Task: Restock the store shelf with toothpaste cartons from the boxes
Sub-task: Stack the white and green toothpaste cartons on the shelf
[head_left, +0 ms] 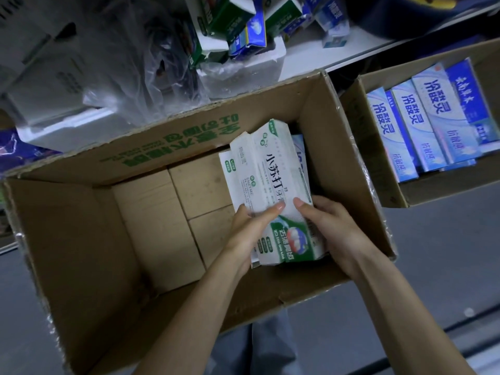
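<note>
Gripping a small stack of green-and-white toothpaste cartons (pixel 278 185) from both sides: left hand (pixel 250 231) had its thumb pressed on the top carton's face, fingers hidden behind; right hand (pixel 334 234) clasped the stack's right edge, thumb on the front. Stack was inside the big open cardboard box (pixel 81 239), at its right end. Second cardboard box (pixel 357 136) just beside held blue toothpaste cartons (pixel 422 125) in a row. More cartons (pixel 243 31) lay jumbled on the white shelf (pixel 311 50) above
</note>
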`<action>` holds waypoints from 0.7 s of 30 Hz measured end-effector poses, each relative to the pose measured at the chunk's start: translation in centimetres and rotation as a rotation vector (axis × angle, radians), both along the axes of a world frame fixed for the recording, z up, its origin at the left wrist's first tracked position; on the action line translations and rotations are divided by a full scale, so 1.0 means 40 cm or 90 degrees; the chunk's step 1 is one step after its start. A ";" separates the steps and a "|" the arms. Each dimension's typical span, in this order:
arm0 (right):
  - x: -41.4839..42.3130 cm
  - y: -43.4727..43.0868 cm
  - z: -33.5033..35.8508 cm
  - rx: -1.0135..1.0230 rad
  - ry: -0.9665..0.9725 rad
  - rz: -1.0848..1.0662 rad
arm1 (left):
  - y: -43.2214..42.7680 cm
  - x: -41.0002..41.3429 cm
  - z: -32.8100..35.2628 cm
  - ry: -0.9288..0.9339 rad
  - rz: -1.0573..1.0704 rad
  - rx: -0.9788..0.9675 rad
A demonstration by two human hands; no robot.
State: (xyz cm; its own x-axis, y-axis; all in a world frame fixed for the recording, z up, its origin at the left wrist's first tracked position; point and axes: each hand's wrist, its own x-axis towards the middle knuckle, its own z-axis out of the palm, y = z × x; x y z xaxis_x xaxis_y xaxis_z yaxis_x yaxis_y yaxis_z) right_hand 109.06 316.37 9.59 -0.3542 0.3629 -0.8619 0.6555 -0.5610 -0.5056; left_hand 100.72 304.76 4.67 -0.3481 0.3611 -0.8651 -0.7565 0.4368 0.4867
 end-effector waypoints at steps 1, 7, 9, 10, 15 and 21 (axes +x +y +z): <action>-0.001 -0.009 0.003 -0.018 0.015 0.018 | -0.007 -0.001 0.003 -0.011 -0.001 0.001; -0.018 -0.061 0.014 0.076 0.040 0.040 | -0.051 -0.009 0.016 -0.080 0.024 0.030; -0.008 -0.074 0.016 0.088 0.043 0.062 | -0.060 -0.015 0.020 -0.074 0.019 0.010; -0.005 -0.077 0.020 0.083 0.045 0.076 | -0.064 -0.018 0.023 -0.069 0.019 0.007; -0.010 -0.085 0.073 0.027 0.086 0.094 | -0.097 -0.036 0.057 -0.034 0.028 0.024; -0.037 -0.117 0.172 0.036 0.071 0.227 | -0.157 -0.036 0.150 -0.044 0.098 0.061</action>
State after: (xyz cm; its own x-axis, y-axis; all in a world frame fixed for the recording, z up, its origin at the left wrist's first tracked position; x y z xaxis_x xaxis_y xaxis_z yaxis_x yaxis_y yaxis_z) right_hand 107.58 311.71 16.45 -0.5569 0.2462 -0.7932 0.7441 -0.2764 -0.6082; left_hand 99.29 298.50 10.66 -0.3462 0.3903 -0.8531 -0.8442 0.2670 0.4648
